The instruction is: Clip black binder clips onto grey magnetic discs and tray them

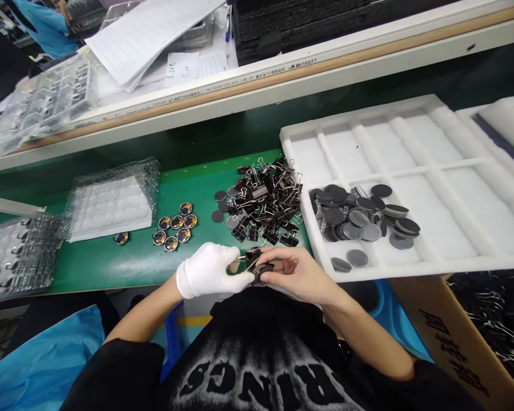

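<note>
Close to my body, my two hands meet at the front edge of the green table. My left hand (212, 269), in a white glove, is closed on a black binder clip (252, 257) with a wire handle sticking out. My bare right hand (300, 274) pinches a dark round disc (263, 270) against the clip; fingers partly cover where they touch. Just beyond lies a heap of black binder clips (263, 197), with several flat dark discs (217, 216) at its left side. Further left are several round pieces with dark, orange-patterned faces (177, 222).
On the right, a white foam tray (411, 170) holds a pile of grey and black discs (351, 214). Clear plastic trays (111, 200) are stacked at left. A raised shelf edge (257, 77) runs across the back. At lower right stands a cardboard box (458, 342) of clips.
</note>
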Demonstrator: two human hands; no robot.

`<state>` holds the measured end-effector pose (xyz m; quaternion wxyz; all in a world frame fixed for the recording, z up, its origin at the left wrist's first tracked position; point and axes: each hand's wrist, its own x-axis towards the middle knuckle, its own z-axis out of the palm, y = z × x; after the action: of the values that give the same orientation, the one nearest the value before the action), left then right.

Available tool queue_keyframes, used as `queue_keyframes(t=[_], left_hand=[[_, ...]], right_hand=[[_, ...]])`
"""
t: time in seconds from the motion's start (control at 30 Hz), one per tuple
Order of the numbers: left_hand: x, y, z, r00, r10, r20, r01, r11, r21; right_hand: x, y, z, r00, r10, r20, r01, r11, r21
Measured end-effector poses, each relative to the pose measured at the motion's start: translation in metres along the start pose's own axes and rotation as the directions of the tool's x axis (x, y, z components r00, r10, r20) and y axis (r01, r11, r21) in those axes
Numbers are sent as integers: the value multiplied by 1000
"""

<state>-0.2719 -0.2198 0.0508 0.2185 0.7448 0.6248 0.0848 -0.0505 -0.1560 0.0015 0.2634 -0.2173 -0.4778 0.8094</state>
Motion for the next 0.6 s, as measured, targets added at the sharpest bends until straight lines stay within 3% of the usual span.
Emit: queue_keyframes(t=[0.07, 0.13, 0.2, 0.4, 0.6], left_hand=[[0, 3, -1, 995, -102, 24, 103, 991, -85], [-1, 6, 1, 982, -180, 53, 186, 966, -181], [-1, 11, 6, 972, -226, 73, 237, 937, -256], [-4, 24, 14, 953, -263, 154, 303, 861, -409], [-6, 22, 15, 944, -267, 192, 324, 859, -397]], right_hand=[[1, 1, 0, 979, -37, -202, 64, 989, 130], [3, 4, 3, 919, -23, -393, 135, 957, 258], [7, 9, 8, 877, 13, -481, 168, 928, 331], [9, 21, 11, 850, 69, -522, 114, 943, 311], [4, 27, 7, 850, 1, -526, 98, 982, 161]])
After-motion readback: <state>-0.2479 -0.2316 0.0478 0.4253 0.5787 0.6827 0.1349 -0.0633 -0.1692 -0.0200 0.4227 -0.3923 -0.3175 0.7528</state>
